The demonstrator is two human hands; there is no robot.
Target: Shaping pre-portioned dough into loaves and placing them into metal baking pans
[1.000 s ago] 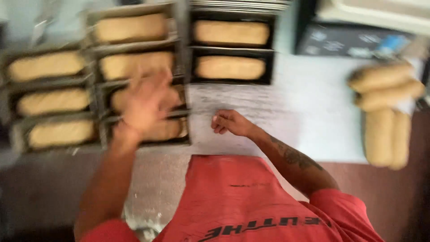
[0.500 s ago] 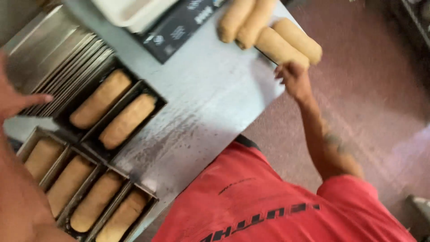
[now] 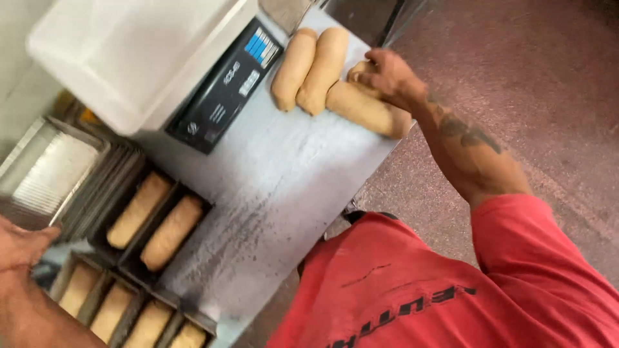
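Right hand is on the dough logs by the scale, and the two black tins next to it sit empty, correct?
Not quite. The head view shows the right hand on the dough logs by the scale, but the two black tins each hold a loaf of dough.

Right hand (image 3: 387, 77) gripping dough log (image 3: 364, 108) on floured table (image 3: 284, 187); left hand (image 3: 22, 248) near loaf pans (image 3: 155, 222)

A broad bare strip of the steel table (image 3: 277, 187) runs open between the dough logs (image 3: 309, 64) at its far end and the loaf pans (image 3: 155, 222) at the near left. The scale (image 3: 222, 90) and white tub (image 3: 129, 55) block the left edge. The right hand (image 3: 387, 77) rests on one log; beyond the table's right edge lies open floor (image 3: 548, 84).
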